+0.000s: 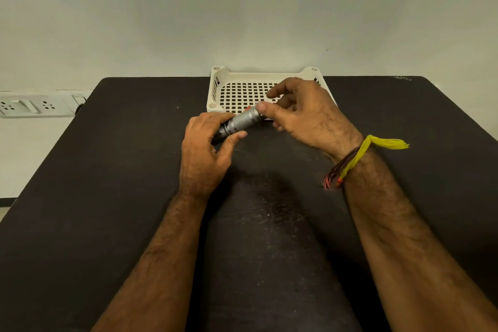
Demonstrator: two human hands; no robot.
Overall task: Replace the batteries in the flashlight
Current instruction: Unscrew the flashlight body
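Observation:
A silver knurled flashlight (241,122) is held slantwise just above the dark table, in front of the basket. My left hand (207,151) grips its lower, darker end between thumb and fingers. My right hand (301,113) pinches the upper end with thumb and fingers; a small red-orange piece (247,109) shows beside that end, and what it is cannot be told. The flashlight's tip and any batteries are hidden by my fingers.
A cream perforated plastic basket (215,89) stands at the table's far edge against the wall. The black table (121,170) spreads wide on both sides. White wall sockets (29,106) sit at the left. Yellow and red threads (358,159) circle my right wrist.

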